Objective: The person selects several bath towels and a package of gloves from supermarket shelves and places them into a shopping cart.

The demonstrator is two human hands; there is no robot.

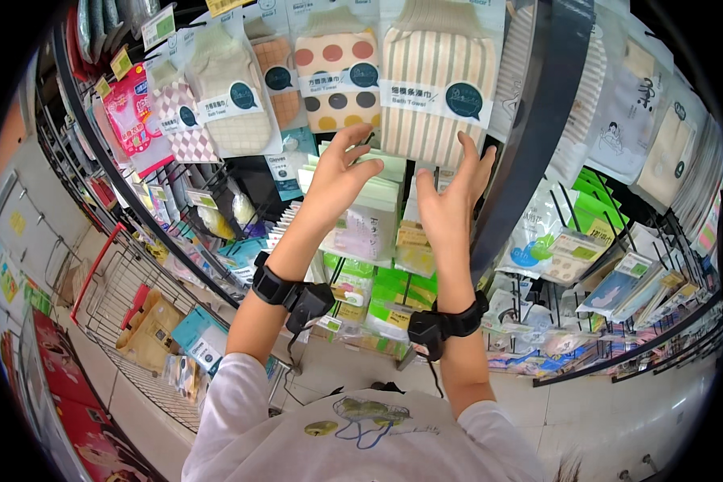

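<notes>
Both of my hands are raised in front of a rack of packaged bath mitts. My left hand [339, 178] has its thumb and fingers apart, just below the pack with a dotted bath mitt [337, 76]. My right hand [450, 201] is spread at the lower right corner of the striped bath mitt pack [438, 76]; whether its fingertips touch the pack I cannot tell. Nothing shows in either hand. Between and below them hang white flat packs [367, 225], partly behind my left wrist.
A dark upright post [530, 136] stands right of my right hand, with more hanging packs [635, 120] beyond. Pale and checked mitt packs [231, 100] hang at left. A wire shopping cart [108, 321] holding a brown bag [151, 329] stands lower left. Metal hooks [570, 209] jut out.
</notes>
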